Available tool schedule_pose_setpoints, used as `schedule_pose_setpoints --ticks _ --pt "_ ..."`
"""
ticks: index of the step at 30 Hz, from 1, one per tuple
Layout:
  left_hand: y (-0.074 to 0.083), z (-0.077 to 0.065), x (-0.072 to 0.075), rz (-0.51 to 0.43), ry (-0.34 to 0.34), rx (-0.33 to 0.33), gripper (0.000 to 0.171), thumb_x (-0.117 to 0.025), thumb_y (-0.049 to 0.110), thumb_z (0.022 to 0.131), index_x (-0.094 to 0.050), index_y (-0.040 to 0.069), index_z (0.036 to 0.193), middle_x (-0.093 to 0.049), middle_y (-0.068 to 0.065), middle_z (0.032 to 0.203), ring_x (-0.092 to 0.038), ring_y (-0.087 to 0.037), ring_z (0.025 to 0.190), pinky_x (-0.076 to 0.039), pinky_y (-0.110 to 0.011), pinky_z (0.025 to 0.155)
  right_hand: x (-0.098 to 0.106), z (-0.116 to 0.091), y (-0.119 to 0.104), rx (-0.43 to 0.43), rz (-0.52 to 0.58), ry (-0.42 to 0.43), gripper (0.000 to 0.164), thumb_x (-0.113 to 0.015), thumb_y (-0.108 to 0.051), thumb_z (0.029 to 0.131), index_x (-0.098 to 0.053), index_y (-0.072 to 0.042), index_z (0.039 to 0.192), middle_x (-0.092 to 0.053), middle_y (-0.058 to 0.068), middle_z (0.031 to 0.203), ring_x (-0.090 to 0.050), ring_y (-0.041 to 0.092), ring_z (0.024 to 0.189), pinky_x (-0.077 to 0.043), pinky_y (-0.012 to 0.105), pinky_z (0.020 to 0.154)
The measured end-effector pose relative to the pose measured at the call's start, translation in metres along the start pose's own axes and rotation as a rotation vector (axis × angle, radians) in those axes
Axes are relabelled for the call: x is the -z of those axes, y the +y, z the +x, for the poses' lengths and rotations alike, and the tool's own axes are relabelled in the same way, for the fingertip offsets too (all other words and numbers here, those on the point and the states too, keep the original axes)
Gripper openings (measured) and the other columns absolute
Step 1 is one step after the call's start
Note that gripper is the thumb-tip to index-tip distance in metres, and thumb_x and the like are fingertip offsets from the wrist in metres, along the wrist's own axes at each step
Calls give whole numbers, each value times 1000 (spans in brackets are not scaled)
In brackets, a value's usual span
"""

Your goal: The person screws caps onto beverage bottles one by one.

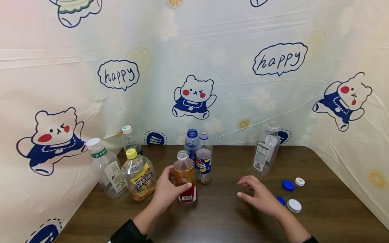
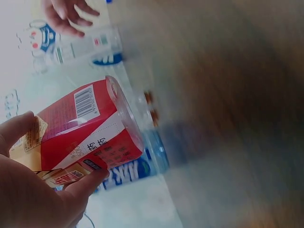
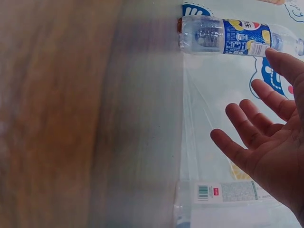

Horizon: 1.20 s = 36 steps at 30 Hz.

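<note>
My left hand [image 1: 170, 187] grips an uncapped plastic bottle [image 1: 184, 175] with an orange and red label, thumb across its front. The left wrist view shows the bottle's red lower part [image 2: 90, 123] and its base close up. My right hand [image 1: 258, 195] hovers over the table with fingers spread and holds nothing; its palm [image 3: 275, 152] faces the right wrist camera. Just behind the gripped bottle stand an uncapped clear bottle with a blue Pepsi label [image 1: 203, 163] and an uncapped blue bottle [image 1: 191, 143].
At left stand several capped bottles, among them a yellow-capped one [image 1: 139, 179] and a tall white-capped one [image 1: 106, 172]. An uncapped clear bottle [image 1: 265, 152] stands back right. Loose blue caps [image 1: 288, 185] and white caps [image 1: 294, 205] lie beside my right forearm. A patterned curtain [image 1: 231, 84] backs the table.
</note>
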State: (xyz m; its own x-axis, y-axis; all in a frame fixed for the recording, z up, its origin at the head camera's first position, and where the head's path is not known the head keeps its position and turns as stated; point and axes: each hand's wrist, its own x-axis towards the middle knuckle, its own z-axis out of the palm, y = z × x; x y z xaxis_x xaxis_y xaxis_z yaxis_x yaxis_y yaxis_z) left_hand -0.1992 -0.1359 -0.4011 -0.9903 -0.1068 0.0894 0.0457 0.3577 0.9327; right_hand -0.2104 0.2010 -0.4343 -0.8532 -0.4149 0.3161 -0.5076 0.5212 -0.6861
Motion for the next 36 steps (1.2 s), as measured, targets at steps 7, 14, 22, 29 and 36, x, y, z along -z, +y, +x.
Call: schedule_pose_setpoints --ticks 7,14,22,29,36 --pt "11 -18 -14 -38 -107 -46 83 -90 30 69 -46 7 135 -58 -12 124 -54 -30 117 -51 -48 93 1 -1 1 4 -1 -11 28 -70 -25 92 -61 -9 113 -54 10 121 -60 37 104 -52 51 84" --pt "23 -35 -25 -65 -198 -95 80 -91 27 68 -47 7 132 -58 -11 123 -55 -31 116 -52 -47 91 0 -4 3 21 -18 0 27 -71 -24 91 -62 -9 112 -55 10 119 -60 36 102 -52 48 82" --pt "31 -46 -30 -110 -275 -103 80 -91 28 68 -48 9 132 -57 -8 123 -54 -29 116 -52 -47 91 2 -3 3 19 -24 -7 28 -71 -25 91 -62 -9 112 -55 8 119 -59 34 102 -52 46 82" --pt "35 -49 -31 -117 -294 -128 77 -91 25 68 -49 10 132 -58 -7 121 -54 -28 115 -52 -46 91 17 -3 12 17 -79 -23 30 -72 -25 90 -62 -5 111 -59 8 113 -61 28 97 -54 42 79" --pt "34 -50 -32 -112 -293 -120 78 -91 24 68 -49 9 132 -57 -7 122 -54 -29 116 -52 -46 90 62 -6 48 -111 -213 -21 29 -74 -20 87 -64 1 105 -63 10 100 -62 21 84 -53 34 70"
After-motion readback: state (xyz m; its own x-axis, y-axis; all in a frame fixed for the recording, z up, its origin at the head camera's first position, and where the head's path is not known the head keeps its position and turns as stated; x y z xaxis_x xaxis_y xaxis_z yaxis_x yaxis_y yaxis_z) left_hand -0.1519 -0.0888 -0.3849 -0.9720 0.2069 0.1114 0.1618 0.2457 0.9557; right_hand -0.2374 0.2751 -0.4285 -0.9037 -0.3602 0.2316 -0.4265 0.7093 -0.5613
